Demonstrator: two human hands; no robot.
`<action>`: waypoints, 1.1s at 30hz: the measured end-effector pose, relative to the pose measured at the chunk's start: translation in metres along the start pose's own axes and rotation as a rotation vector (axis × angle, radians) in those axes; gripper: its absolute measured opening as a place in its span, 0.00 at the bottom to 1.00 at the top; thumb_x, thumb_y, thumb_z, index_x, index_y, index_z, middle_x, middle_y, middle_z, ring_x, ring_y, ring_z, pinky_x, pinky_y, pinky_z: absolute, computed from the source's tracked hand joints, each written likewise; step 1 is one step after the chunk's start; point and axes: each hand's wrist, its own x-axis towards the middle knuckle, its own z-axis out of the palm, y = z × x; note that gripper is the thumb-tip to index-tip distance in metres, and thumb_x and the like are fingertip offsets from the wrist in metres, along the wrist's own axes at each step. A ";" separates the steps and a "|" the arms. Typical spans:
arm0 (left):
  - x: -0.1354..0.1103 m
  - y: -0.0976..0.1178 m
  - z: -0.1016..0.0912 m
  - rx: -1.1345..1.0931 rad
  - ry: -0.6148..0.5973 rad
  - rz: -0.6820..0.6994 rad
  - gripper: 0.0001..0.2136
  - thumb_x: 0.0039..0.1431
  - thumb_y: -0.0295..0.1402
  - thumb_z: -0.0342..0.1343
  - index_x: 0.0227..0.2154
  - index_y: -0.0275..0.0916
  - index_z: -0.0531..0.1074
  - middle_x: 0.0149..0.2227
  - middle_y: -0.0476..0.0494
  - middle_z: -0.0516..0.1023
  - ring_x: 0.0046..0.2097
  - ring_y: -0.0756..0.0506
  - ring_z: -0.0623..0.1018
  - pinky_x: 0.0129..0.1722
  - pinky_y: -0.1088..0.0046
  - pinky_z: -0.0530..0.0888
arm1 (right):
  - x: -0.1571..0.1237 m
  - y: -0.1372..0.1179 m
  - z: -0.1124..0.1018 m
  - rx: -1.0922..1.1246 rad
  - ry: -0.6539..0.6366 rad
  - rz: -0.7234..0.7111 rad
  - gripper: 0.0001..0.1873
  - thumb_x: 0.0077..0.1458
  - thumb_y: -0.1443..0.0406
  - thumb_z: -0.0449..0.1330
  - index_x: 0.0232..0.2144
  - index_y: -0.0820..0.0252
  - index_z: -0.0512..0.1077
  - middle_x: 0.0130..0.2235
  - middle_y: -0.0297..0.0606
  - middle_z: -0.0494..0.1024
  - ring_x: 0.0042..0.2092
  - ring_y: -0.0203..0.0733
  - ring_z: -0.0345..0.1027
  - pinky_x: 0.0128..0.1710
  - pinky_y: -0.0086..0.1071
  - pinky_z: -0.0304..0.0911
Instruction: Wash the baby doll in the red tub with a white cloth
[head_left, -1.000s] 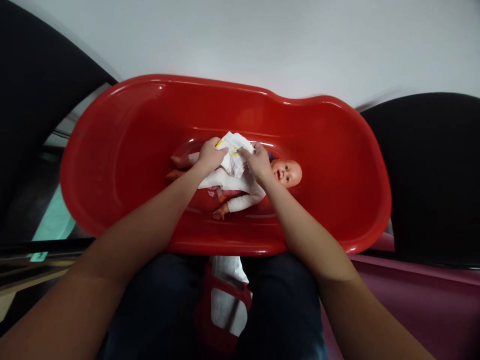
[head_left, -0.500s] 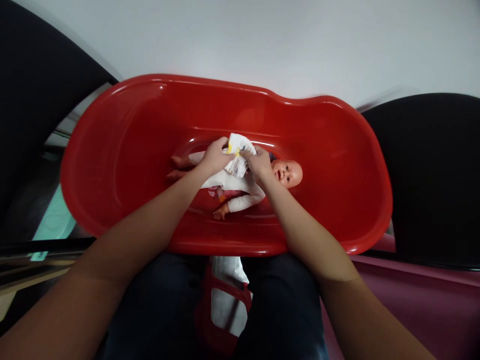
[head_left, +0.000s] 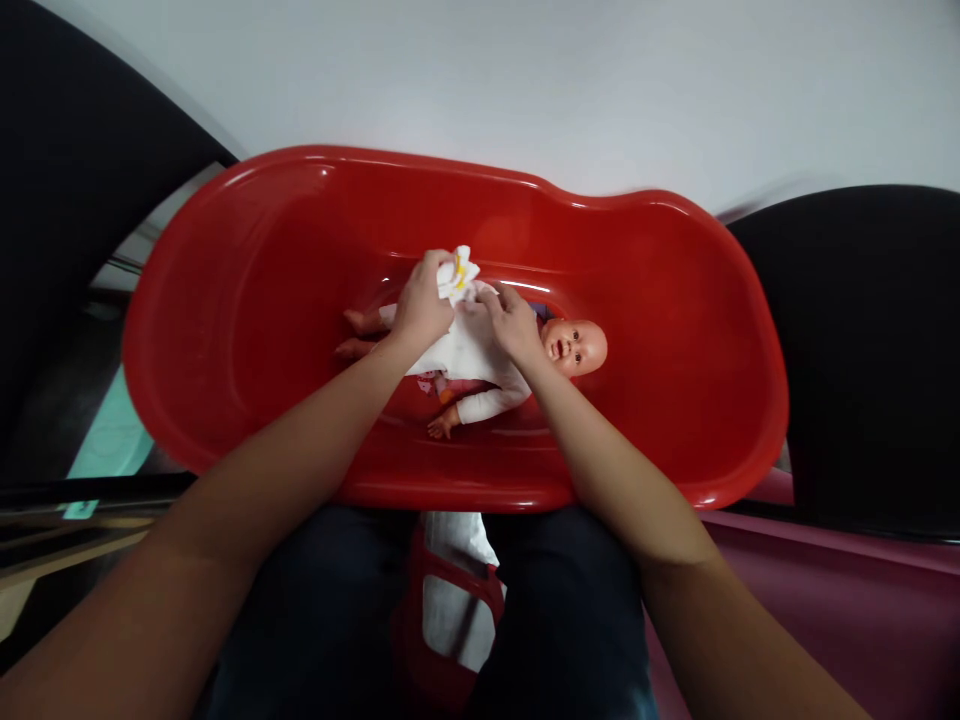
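Note:
A baby doll [head_left: 480, 345] in white clothes lies on its back in a red baby bathtub [head_left: 315, 235], its head to the right and bare feet to the left. Bunched up in my left hand [head_left: 425, 303], above the doll's middle, is a white cloth [head_left: 457, 275] with yellow marks. My right hand [head_left: 514, 322] is at the doll's chest with curled fingers. A pale bit shows by its fingertips, but I cannot make out what they grip. The doll's near arm [head_left: 487, 403] lies stretched out, and its far arm is mostly hidden.
Dark chair-like shapes [head_left: 870, 350] flank the tub. Behind it rises a pale wall or surface [head_left: 525, 90]. Something pink and purple with a small patterned patch [head_left: 427, 383] lies under the doll. My legs [head_left: 315, 610] are against the near rim, with a red frame [head_left: 450, 570] between them.
The white cloth has moved left and slightly up with my left hand and is more bunched. My right hand has come off it and stays by the doll's chest.

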 end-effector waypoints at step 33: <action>-0.006 -0.027 0.011 0.713 -0.368 -0.162 0.29 0.68 0.33 0.53 0.71 0.47 0.65 0.73 0.29 0.62 0.73 0.25 0.62 0.69 0.38 0.62 | -0.016 -0.005 -0.002 -0.740 -0.401 0.110 0.44 0.67 0.50 0.58 0.79 0.48 0.49 0.80 0.50 0.44 0.80 0.63 0.35 0.73 0.68 0.45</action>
